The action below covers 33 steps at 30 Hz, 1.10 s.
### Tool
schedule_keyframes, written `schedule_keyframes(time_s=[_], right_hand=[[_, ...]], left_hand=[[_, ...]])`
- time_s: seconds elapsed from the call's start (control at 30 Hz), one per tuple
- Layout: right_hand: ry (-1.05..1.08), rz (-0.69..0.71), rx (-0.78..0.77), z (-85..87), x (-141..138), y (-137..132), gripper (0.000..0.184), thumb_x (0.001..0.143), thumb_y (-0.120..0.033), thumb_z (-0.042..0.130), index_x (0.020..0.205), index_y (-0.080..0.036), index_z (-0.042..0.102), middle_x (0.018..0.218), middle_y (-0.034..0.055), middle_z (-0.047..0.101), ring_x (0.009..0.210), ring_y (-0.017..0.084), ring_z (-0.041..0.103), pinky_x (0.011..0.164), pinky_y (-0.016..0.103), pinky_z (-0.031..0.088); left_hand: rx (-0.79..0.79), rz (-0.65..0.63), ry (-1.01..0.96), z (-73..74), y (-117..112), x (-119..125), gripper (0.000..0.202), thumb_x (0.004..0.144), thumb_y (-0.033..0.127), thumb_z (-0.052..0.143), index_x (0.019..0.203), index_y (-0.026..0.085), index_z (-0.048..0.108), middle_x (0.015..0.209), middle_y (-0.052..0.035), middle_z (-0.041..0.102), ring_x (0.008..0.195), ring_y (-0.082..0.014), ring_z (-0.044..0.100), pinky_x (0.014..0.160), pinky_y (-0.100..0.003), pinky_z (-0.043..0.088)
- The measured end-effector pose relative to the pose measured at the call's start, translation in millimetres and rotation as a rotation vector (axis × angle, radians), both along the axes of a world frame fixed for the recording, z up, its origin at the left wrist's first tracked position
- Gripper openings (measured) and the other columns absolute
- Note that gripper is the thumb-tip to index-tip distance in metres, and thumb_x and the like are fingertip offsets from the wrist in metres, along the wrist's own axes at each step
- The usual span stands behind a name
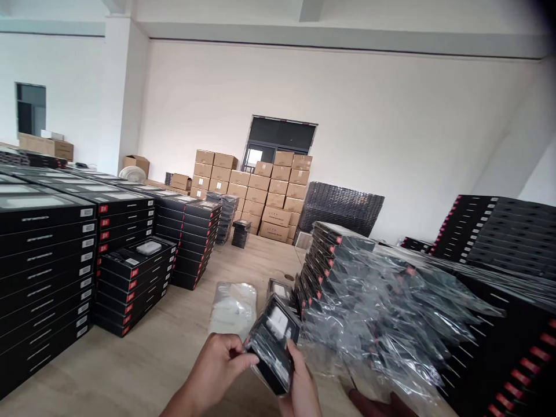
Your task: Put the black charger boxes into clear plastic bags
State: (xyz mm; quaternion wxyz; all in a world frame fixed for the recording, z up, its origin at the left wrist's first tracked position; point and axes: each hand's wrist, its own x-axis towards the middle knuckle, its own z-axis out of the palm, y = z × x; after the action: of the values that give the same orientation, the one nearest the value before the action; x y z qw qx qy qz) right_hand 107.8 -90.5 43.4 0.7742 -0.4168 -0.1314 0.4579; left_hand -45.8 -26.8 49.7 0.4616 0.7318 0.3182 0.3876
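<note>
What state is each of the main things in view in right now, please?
Held box: tilted, in clear plastic
Left hand: pinching at the held box's edge
Right hand: gripping the held box's side
Clear bags: lying flat in a pile
Bagged boxes: stacked, plastic hanging loose
Black boxes: shut, stacked
Brown cartons: stacked

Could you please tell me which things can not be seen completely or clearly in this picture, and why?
All in the head view:
Right hand: fingers beneath the held black box are hidden by that box.
Small box behind it: partly covered by the held box.
Dark shape, lower right: cut off by the bottom edge; I cannot tell what it is.
Print on the brown cartons: too small to read.
</note>
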Motion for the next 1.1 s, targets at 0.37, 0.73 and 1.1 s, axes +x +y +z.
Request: schedule_keyframes(time_s=[0.37, 0.73, 1.1], right_hand=[[-0.058, -0.137, 0.008, 9.9, 10.0, -9.3, 0.038, 0.064, -0.039, 0.079, 0.091, -0.017, 0.066, 0.077, -0.0015, 0.077, 0.072, 0.022, 0.072, 0.063, 0.03, 0.057], [-0.264, 0.134, -0.038, 24.0, -4.1, -9.2, 0.045, 0.066, -0.045, 0.079, 0.099, -0.015, 0.068, 0.088, 0.0062, 0.076, 0.082, 0.025, 0.07, 0.069, 0.032, 0.054], [-0.893, 0.07, 0.028, 17.9, -1.5, -8.4, 0.029, 0.061, -0.034, 0.081, 0.06, -0.021, 0.055, 0.053, -0.0084, 0.048, 0.05, 0.01, 0.044, 0.05, 0.021, 0.036]], left_hand=[[-0.004, -0.539, 0.139, 7.9, -20.9, -21.2, 0.027, 0.076, 0.018, 0.052, 0.051, 0.019, 0.061, 0.047, 0.0047, 0.041, 0.044, -0.0089, 0.031, 0.044, -0.023, 0.021], [-0.944, -0.391, -0.424, 6.2, -5.2, 1.5, 0.047, 0.075, 0.05, 0.065, 0.106, 0.015, 0.062, 0.082, -0.0106, 0.073, 0.063, -0.022, 0.068, 0.053, -0.03, 0.052], [-0.984, -0.299, -0.528, -5.7, 4.8, 0.2, 0.039, 0.074, 0.039, 0.071, 0.101, 0.012, 0.062, 0.083, -0.0102, 0.074, 0.062, -0.0169, 0.068, 0.053, -0.023, 0.049]])
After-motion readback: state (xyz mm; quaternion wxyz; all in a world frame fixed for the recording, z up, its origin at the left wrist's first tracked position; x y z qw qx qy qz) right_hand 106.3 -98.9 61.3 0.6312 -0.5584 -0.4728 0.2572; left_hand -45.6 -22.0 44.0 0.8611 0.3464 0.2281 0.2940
